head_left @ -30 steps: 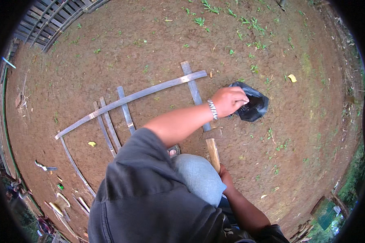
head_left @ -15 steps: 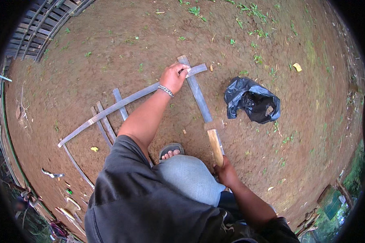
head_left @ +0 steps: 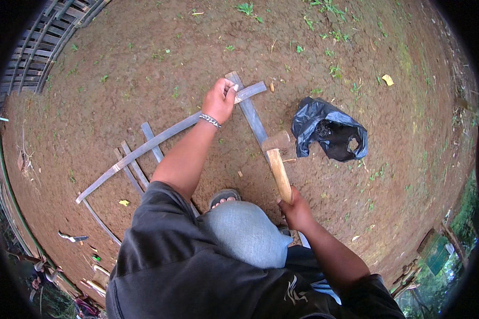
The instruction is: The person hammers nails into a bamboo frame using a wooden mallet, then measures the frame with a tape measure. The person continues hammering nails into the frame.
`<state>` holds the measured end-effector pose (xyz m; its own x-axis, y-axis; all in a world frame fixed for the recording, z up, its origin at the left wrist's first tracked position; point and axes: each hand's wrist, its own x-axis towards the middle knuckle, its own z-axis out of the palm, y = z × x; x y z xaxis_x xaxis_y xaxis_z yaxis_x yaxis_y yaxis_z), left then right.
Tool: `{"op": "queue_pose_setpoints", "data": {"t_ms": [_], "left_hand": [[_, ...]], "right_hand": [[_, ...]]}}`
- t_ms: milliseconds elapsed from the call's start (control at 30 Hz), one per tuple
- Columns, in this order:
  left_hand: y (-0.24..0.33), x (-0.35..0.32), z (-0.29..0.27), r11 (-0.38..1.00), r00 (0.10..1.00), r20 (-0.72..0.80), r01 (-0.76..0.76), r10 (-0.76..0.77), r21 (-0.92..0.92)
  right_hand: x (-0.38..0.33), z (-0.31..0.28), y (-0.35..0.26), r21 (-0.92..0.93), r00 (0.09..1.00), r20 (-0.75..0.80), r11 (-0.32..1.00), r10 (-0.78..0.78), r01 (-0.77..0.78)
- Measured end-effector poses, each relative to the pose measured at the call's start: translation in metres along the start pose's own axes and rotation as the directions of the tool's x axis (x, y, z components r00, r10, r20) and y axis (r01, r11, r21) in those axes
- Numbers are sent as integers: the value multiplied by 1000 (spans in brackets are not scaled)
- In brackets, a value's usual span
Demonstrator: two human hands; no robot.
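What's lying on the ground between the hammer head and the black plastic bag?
In the head view, only bare brown dirt lies between the wooden-handled hammer and the crumpled black plastic bag.

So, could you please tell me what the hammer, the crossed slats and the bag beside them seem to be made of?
Hammer: pale, grained handle, likely bare wood; dull brownish head, probably metal. Slats: long, thin, grey and matte, perhaps weathered wood or bamboo; hard to tell. Bag: black, crumpled and glossy, apparently thin plastic film.
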<state>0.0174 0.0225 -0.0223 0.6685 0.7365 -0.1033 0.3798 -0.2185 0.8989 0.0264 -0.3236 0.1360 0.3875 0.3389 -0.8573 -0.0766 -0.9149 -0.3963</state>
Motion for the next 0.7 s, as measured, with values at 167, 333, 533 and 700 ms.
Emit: {"op": "queue_pose_setpoints", "data": {"t_ms": [167,333,533,700], "left_hand": [[-1,3,2,992,996,14,93,-93,-89],[4,2,-3,994,995,16,95,-94,-55],[-6,4,-3,992,995,43,98,-94,-86],[-14,6,-2,985,993,50,114,-108,-129]], "right_hand": [[11,3,20,59,1000,-3,998,0,0],[10,8,22,41,1000,12,999,7,-7],[4,12,24,35,999,42,999,15,-17],[3,14,29,7,999,36,1000,-5,5]]}}
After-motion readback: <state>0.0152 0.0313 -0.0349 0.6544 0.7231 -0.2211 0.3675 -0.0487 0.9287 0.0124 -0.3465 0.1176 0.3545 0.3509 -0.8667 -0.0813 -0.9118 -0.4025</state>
